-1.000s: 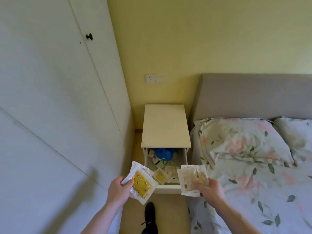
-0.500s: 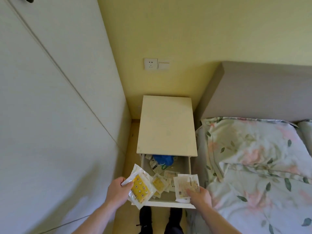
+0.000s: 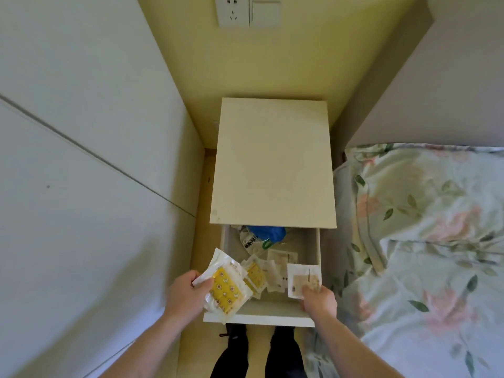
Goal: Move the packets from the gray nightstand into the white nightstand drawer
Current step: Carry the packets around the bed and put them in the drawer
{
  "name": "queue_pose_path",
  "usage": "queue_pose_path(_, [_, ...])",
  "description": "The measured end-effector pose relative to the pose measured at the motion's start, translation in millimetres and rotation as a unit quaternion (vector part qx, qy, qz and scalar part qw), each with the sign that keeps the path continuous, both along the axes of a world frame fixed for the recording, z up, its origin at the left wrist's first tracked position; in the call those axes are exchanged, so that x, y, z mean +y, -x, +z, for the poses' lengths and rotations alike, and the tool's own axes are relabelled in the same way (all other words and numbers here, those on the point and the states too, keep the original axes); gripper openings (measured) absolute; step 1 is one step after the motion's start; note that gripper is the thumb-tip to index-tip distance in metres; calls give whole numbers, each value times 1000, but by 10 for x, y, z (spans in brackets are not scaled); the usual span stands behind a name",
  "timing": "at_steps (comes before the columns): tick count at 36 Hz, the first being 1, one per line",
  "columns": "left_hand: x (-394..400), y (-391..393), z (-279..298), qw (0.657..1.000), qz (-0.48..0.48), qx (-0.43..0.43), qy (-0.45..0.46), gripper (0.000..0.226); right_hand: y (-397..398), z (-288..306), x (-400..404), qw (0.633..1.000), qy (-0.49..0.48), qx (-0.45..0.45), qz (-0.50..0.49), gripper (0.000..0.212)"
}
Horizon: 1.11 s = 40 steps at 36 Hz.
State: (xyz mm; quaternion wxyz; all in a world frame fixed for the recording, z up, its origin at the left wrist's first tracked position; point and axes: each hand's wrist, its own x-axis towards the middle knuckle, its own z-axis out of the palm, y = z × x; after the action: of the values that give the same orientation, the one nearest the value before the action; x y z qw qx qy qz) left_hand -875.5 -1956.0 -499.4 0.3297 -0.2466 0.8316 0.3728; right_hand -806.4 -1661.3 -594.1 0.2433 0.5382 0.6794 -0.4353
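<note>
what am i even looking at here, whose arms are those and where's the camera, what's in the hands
There is no machine here: the arms belong to a person, and the one picture comes from a wide-angle camera worn on their head, looking down. That is why the walls bend and you see their legs at the bottom.

They stand at a white nightstand with its drawer pulled open, between a wardrobe on the left and a bed on the right.

The left hand grips a clear packet with a yellow patterned sheet over the drawer's front left corner. The right hand pinches a pale packet over the front right corner.

Already in the drawer lie more packets and, at the back, something blue.
</note>
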Motion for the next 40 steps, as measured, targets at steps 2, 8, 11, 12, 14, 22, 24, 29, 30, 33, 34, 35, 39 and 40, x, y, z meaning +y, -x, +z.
queue_pose_path(2, [40, 27, -125, 1000, -2, -1, 0, 24, -79, -121, 61, 1000, 0, -15, -6, 15])
queue_pose_path(8, [170, 20, -426, 1000, -18, -3, -1, 22, -142, -439, 157, 1000, -10, -7, -5, 22])
queue_pose_path(11, [190, -5, -565, 1000, -10, -6, -7, 21, -46, -625, 116, 999, 31, 2, -14, 31])
queue_pose_path(12, [193, -15, -614, 1000, -10, -5, -9, 20, -13, -681, 90, 999, 49, 7, -20, 35])
queue_pose_path(14, [188, -35, -703, 1000, -6, -2, -17, 18, 38, -749, 31, 998, 64, 16, -15, 48])
queue_pose_path(22, [189, -149, -919, 998, 22, -16, -64, 17, 85, -548, -213, 993, 105, 46, -18, 37])
queue_pose_path(24, [203, -168, -960, 997, 26, -18, -65, 19, 69, -417, -291, 978, 192, 71, -35, 35])
queue_pose_path(29, [320, -202, -1007, 996, 18, -25, -84, 18, 40, -184, -410, 947, 305, 94, 19, 62])
queue_pose_path(30, [360, -207, -1006, 995, 17, -26, -90, 18, 50, -160, -428, 941, 324, 97, 14, 62])
queue_pose_path(33, [489, -218, -996, 994, 19, -26, -106, 18, 87, -120, -474, 933, 343, 107, 1, 53])
queue_pose_path(34, [524, -218, -995, 993, 25, -23, -111, 20, 96, -109, -490, 938, 330, 110, -1, 50])
queue_pose_path(35, [550, -216, -998, 993, 30, -18, -112, 24, 99, -106, -501, 944, 309, 113, -6, 46])
queue_pose_path(39, [588, -183, -1042, 995, 31, 19, -89, 42, 104, -135, -475, 960, 247, 130, -22, 36])
queue_pose_path(40, [590, -172, -1058, 995, 27, 25, -90, 42, 102, -139, -462, 960, 244, 133, -26, 36])
